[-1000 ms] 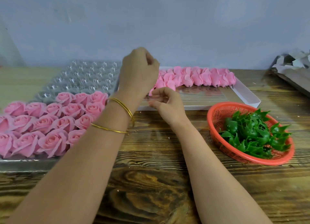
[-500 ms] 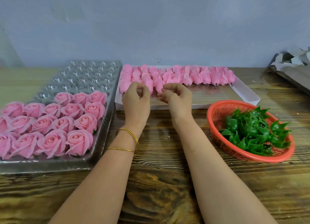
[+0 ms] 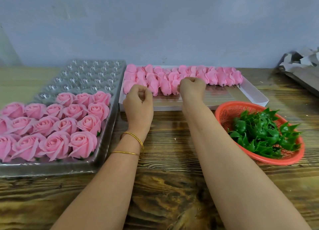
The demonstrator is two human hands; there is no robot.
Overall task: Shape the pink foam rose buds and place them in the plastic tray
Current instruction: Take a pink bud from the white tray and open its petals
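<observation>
Seventeen shaped pink roses show in the one clear plastic tray at the left of the tabletop, in rows of three, five, five and four. The leftmost are cut by the frame edge, and the tray's far cells stand bare.

One shallow white box lies just beside the tray. Along its far side is a crowded band of unshaped pink foam rose buds, overlapping too much to count.

Two hands reach to the box. The left hand, with two gold bangles on its wrist, is over the near rim, its fingers curled with nothing pink showing in them. The right hand is against the front buds with its fingers curled under; I cannot tell whether they grip one.

One red basket of green plastic leaf pieces sits at the right.
</observation>
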